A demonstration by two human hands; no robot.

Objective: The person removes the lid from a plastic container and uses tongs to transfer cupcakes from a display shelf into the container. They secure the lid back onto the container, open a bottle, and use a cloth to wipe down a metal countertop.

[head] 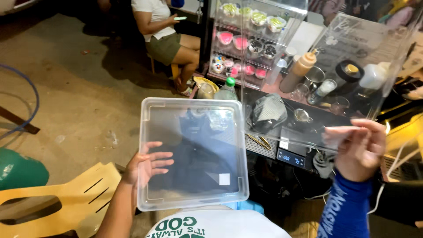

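— Beside the clear display case (246, 44) of decorated cups, we have our left hand (147, 165) spread flat beneath a shallow square lid of clear plastic (194, 152), fingers showing through it; the palm props it up, nothing is clenched.

— And our right hand (359, 147), in the blue sleeve, pinches the lower edge of a big clear acrylic panel (352, 57), just right of that case, over the counter.

— Below the case we see a squeeze bottle (299, 70), metal cups, a strainer (302, 115) and a digital scale (293, 152).

— That is our worry. The panel hangs from one fingertip pinch; if it slips or swings, we judge it would knock the bottles and glasses near the case.

— The lid, too, only rests on open fingers. A tilt could slide it towards the yellow plastic chair (57, 202), well left of the case.

— A seated person (165, 35) is just left of the case, so swinging either piece that way could bump them.
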